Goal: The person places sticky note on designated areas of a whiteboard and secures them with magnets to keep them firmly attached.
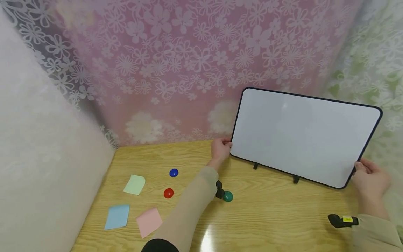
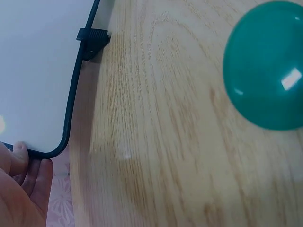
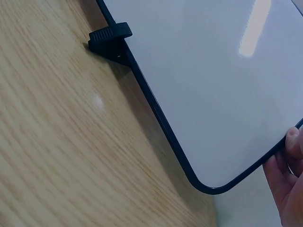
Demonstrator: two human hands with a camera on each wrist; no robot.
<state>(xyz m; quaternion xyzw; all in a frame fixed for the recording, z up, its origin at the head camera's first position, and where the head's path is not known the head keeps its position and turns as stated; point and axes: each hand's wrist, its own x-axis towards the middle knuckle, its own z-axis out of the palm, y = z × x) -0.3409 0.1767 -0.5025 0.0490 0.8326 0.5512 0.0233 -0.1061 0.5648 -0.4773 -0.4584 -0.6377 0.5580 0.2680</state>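
Note:
A blank whiteboard (image 1: 302,136) with a thin black frame stands leaning back at the far right of the table. My left hand (image 1: 221,149) grips its left edge near the lower corner, thumb on the front and fingers behind. On the opposite edge, my right hand (image 1: 371,177) pinches the frame a little above the lower right corner. Two small black feet (image 1: 296,179) hold the bottom edge; one foot (image 2: 93,42) shows in the left wrist view and one foot (image 3: 111,43) in the right. Both wrist views show thumbs over the frame.
A green dome-shaped magnet (image 1: 228,196) lies by my left wrist. Left of that arm are a blue magnet (image 1: 174,172), a red magnet (image 1: 168,193), and green (image 1: 134,184), blue (image 1: 117,217) and pink (image 1: 149,222) sticky notes. A floral curtain (image 1: 176,70) hangs behind the wooden table (image 1: 261,217).

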